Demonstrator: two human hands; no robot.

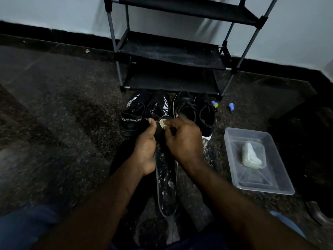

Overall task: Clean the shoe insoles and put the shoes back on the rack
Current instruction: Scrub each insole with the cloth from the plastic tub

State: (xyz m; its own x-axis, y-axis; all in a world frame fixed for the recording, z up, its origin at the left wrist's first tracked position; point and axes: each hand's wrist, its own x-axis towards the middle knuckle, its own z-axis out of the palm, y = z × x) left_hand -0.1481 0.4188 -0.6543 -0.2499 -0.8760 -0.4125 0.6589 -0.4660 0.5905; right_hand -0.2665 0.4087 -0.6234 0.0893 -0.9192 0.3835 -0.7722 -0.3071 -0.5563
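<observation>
left hand (pixel 146 147) grips the left edge of a long dark insole (pixel 166 179) near its far end, fingers curled round the edge, thumb up on top. right hand (pixel 183 139) has fingers bunched tight, pinching a small pale cloth (pixel 163 123) and pressing it on the insole's far rounded end. something dark shows under the right knuckles, cannot tell what. the insole is held lengthwise between the two forearms, far end up by the shoes, near end low toward the body. its top face has white specks and smears.

four black shoes sit on the floor (pixel 63 123) in a row just in front of the rack (pixel 169 53), toes toward it. the left pair (pixel 133 116) has white stripes and "sport" lettering at the heel. the right pair (pixel 207 116) is laced, white sole edge showing on the outer one. the insole's far end overlaps the gap between the two pairs.

the rack is black shelves on grey poles, standing against the pale wall (pixel 45 9). its visible shelves hold no shoes.

clear plastic tray (pixel 234 170) on the floor to the right, a pale lump (pixel 252 156) lying inside it. two small blue bits (pixel 231 106) on the floor near the rack's right foot.
</observation>
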